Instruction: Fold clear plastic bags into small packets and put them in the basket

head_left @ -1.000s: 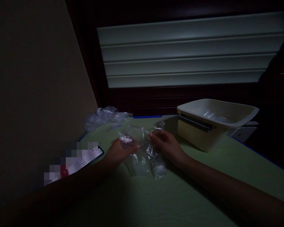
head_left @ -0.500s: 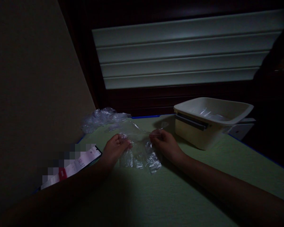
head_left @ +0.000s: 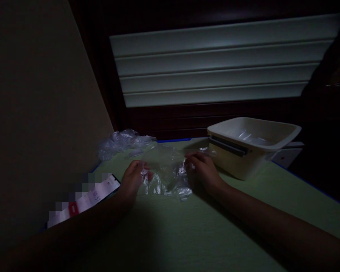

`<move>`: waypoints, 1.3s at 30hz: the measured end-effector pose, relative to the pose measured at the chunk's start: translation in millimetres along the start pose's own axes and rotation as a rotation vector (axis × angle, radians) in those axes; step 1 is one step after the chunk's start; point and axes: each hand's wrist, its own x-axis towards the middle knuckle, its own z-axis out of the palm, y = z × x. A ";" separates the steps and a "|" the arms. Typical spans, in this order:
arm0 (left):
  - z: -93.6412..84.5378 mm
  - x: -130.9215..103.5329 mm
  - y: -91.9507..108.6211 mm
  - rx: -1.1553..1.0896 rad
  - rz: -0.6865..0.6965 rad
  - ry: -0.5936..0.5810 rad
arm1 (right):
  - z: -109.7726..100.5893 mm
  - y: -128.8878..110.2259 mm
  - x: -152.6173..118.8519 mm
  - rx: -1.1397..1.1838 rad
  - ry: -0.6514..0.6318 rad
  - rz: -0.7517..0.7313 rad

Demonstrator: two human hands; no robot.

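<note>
A clear, crinkled plastic bag is spread between my two hands, just over the green table. My left hand is closed on its left edge, fingertips pressed to the film. On the other side, my right hand pinches the bag's right edge, its fingers slightly blurred. A bit of film sticks out past the right fingers toward the tub. Beyond my left hand lies a pile of clear plastic bags.
A cream tub with a grey handle stands at the right, clear plastic inside it. A white object is partly hidden behind it. At the left lies a lit phone. A wall and a slatted panel bound the table.
Both hands have moved slightly apart, my right hand shifting a little to the right. The bag between them looks more spread, its lower edge a little higher.
</note>
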 end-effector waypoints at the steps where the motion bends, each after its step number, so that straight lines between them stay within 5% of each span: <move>1: 0.0 0.1 -0.4 0.013 0.009 0.009 | -0.4 -1.7 0.0 0.005 0.023 0.006; 10: 2.1 -0.2 -2.6 0.140 0.067 -0.038 | -7.6 -12.0 2.9 0.041 0.188 -0.017; 16: 3.2 -3.3 1.9 0.262 0.070 -0.167 | -16.8 -34.4 3.0 0.033 0.201 -0.095; 22: 2.2 -9.6 7.8 0.393 0.118 -0.362 | -15.4 -47.0 -4.8 -0.105 0.002 -0.188; 26: 3.0 -13.0 4.7 0.499 0.221 -0.334 | -9.6 -43.9 -15.0 -0.416 -0.262 -0.212; 30: 2.5 -14.0 -0.9 0.607 0.403 -0.246 | -3.7 -42.2 -29.7 -0.906 -0.565 -0.259; 33: 1.3 -17.4 -0.4 0.676 0.600 -0.184 | -1.9 -41.9 -35.4 -1.113 -0.670 -0.335; 36: 0.0 -24.7 3.2 0.858 1.057 -0.114 | -2.2 -39.0 -33.8 -1.110 -0.684 -0.367; 39: -1.8 -33.7 7.5 1.031 1.465 -0.171 | -2.7 -32.5 -29.3 -1.088 -0.673 -0.383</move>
